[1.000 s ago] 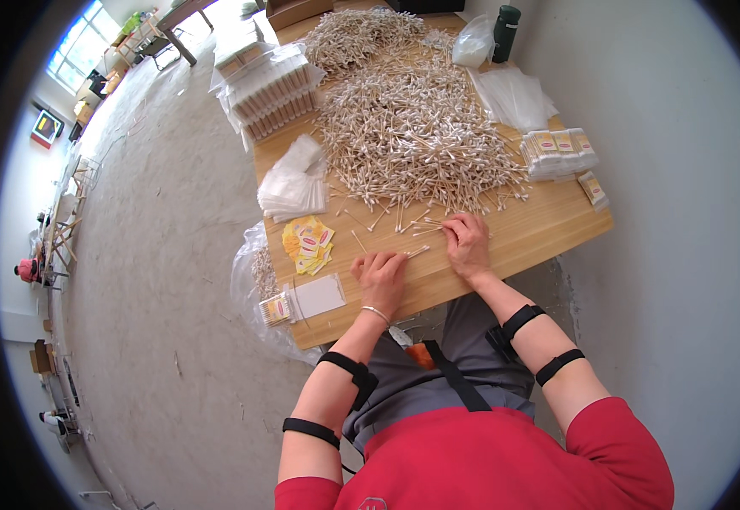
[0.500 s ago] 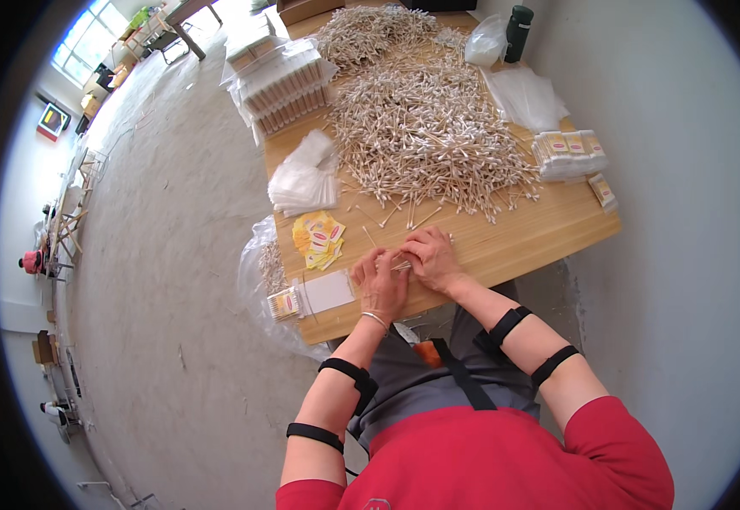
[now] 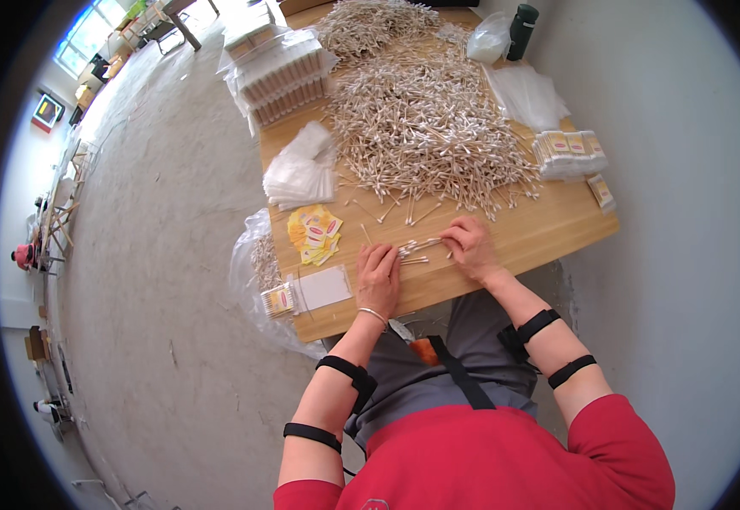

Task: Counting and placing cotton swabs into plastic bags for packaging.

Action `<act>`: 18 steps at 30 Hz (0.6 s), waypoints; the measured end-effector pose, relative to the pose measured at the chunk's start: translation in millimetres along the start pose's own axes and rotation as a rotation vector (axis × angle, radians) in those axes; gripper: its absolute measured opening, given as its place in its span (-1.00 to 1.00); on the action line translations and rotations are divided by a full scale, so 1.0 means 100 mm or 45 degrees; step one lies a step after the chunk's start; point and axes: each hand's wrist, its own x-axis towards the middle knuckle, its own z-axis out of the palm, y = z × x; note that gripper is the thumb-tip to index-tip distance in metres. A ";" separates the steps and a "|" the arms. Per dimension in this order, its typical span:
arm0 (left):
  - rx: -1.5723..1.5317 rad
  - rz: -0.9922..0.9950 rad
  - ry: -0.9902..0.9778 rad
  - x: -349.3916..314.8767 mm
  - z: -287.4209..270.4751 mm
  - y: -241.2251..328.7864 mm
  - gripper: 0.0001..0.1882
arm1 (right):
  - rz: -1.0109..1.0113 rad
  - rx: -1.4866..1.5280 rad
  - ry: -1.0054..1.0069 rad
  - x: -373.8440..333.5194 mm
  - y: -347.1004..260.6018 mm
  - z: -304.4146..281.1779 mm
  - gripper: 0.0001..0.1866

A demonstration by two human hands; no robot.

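Observation:
Near the front edge of the wooden table, my left hand (image 3: 378,279) closes on the left ends of a few cotton swabs (image 3: 417,249). My right hand (image 3: 472,248) has its fingers bent together around swabs at the right side of this small group, a short gap away from the left. Some of those swabs lie loosely across the wood between both hands. A large heap of cotton swabs (image 3: 438,127) spreads beyond them. Left of my left hand are a white card (image 3: 323,288), a small filled pack of swabs (image 3: 277,300) and yellow printed cards (image 3: 315,232).
Clear plastic bags (image 3: 300,170) and stacked packs (image 3: 281,81) line the table's left side. At the right are filled packs (image 3: 570,153), flat bags (image 3: 527,98) and a dark green bottle (image 3: 521,32). A wall (image 3: 659,212) stands close on the right.
My hands were close together over the swabs. My right hand has moved away to the right, uncovering swabs between them, while my left hand stays nearly in place.

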 end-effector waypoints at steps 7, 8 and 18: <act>-0.037 -0.055 -0.005 -0.04 -0.01 -0.01 -0.77 | 0.125 -0.155 0.292 0.04 0.11 -0.01 -0.94; -0.007 -0.127 0.026 -0.04 0.00 0.02 -0.74 | 0.141 -0.202 0.321 0.04 0.09 0.01 -0.94; 0.087 -0.277 0.043 0.01 0.06 -0.10 -0.69 | 0.135 -0.220 0.328 0.07 0.06 0.06 -0.94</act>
